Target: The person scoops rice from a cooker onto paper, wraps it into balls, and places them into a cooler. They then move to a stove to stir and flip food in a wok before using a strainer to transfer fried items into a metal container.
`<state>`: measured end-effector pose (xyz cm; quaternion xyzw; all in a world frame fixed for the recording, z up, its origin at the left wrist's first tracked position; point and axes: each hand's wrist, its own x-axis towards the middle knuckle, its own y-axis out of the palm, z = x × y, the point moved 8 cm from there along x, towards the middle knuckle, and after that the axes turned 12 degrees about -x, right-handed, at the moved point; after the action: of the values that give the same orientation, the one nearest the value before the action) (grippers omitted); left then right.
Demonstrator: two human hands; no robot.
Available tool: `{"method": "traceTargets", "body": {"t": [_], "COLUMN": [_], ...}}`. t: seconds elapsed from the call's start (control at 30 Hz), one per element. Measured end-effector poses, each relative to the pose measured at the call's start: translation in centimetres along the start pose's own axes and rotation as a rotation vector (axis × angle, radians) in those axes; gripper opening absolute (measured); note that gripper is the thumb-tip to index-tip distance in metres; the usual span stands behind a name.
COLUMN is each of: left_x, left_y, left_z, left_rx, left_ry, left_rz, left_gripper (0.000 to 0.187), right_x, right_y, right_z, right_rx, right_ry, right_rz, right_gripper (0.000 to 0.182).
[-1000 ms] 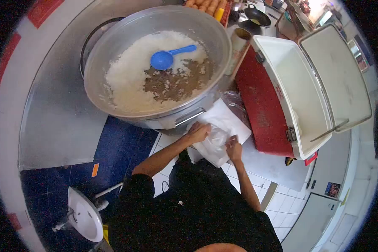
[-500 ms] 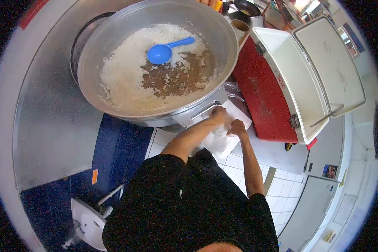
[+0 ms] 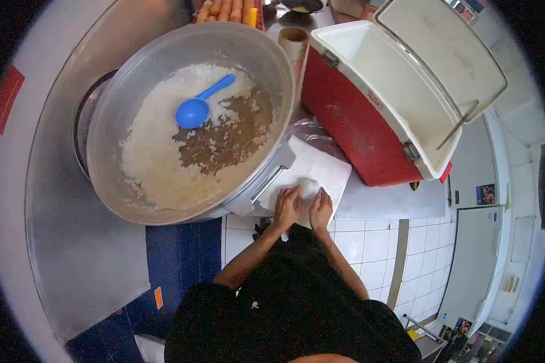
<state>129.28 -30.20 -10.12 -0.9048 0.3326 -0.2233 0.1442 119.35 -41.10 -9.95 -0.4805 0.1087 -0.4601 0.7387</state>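
Small, rounded, whitish bundle (image 3: pixel 309 187) — lay on flat white paper (image 3: pixel 330 171), between left hand (image 3: pixel 321 210) and right hand (image 3: pixel 288 209); both curved, apart — firm grip indiscernible.

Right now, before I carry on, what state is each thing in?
Cooler: lid open.
Pot: uncovered, partly filled.
Rice: spread beside a brown patch.
Spoon: lying in the pot.
White sheet: laid out flat.
Left hand: at the white bundle, grip unclear.
Right hand: same.
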Motion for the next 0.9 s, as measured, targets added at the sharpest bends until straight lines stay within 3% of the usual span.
{"method": "traceTargets", "body": {"t": [0.03,0.07,0.1,0.17,0.2,0.23,0.27,0.3,0.33,0.4,0.43,0.47,0.53,0.6,0.7,0.77,0.8,0.9], "left_x": [0.4,0.4,0.6,1.2,1.6,3.4,5.3,6.8,8.3,11.5,12.2,12.7,13.0,13.3,15.4,16.7,17.3,17.7], "left_y": [0.9,2.6,3.8,4.9,4.9,3.7,1.2,-1.0,-1.9,-4.8,-5.6,-5.7,-5.4,-3.9,-2.1,-1.0,-0.4,-1.2], "left_z": [1.3,3.2,3.5,5.1,4.2,0.8,-2.8,-6.0,-8.7,-15.9,-18.7,-20.5,-23.4,-25.1,-27.4,-27.5,-27.8,-28.7], "left_rx": [-0.077,-0.325,-0.326,-0.999,-1.092,-1.089,-1.125,-1.159,-1.157,-0.747,-0.732,-0.690,-0.640,-0.867,-0.945,-0.920,-0.966,-0.922], "left_ry": [-0.114,-0.370,-0.352,-0.590,-0.631,-0.613,-0.519,-0.425,-0.414,-0.059,0.008,0.034,0.070,0.028,0.075,0.095,0.099,0.105], "left_rz": [0.000,0.058,0.071,-0.176,-0.178,-0.166,-0.299,-0.425,-0.396,-0.322,-0.347,-0.361,-0.357,-0.282,-0.198,-0.156,-0.135,-0.107], "left_gripper": [0.045,0.047,0.047,0.048,0.049,0.049,0.047,0.045,0.045,0.042,0.039,0.043,0.050,0.049,0.056,0.064,0.070,0.082], "right_x": [1.3,2.4,2.4,4.2,5.5,6.8,8.1,8.8,9.5,11.4,12.5,13.2,14.5,16.1,20.0,23.3,25.4,32.4], "right_y": [-0.5,-0.2,0.7,1.2,1.0,0.5,-2.6,-4.1,-5.3,-10.1,-13.8,-17.9,-22.2,-25.0,-28.4,-28.9,-29.1,-27.0], "right_z": [1.1,0.4,-0.6,-1.8,-1.4,-0.9,1.9,2.7,3.9,7.2,9.8,11.8,13.0,12.3,11.0,11.2,11.2,9.8], "right_rx": [-0.004,0.165,0.343,0.422,0.561,0.692,0.680,0.694,0.870,1.069,1.098,0.894,0.842,0.794,0.910,0.888,0.901,0.733], "right_ry": [0.004,0.306,0.603,0.655,0.518,0.381,0.352,0.358,0.282,0.116,0.032,-0.059,-0.185,-0.265,-0.336,-0.356,-0.378,-0.152], "right_rz": [-0.018,0.125,0.265,0.255,0.205,0.158,0.264,0.237,0.201,0.157,0.149,0.073,-0.063,-0.167,-0.077,0.238,0.287,0.461], "right_gripper": [0.040,0.044,0.048,0.051,0.049,0.048,0.049,0.049,0.050,0.052,0.053,0.073,0.063,0.054,0.052,0.044,0.040,0.043]}}
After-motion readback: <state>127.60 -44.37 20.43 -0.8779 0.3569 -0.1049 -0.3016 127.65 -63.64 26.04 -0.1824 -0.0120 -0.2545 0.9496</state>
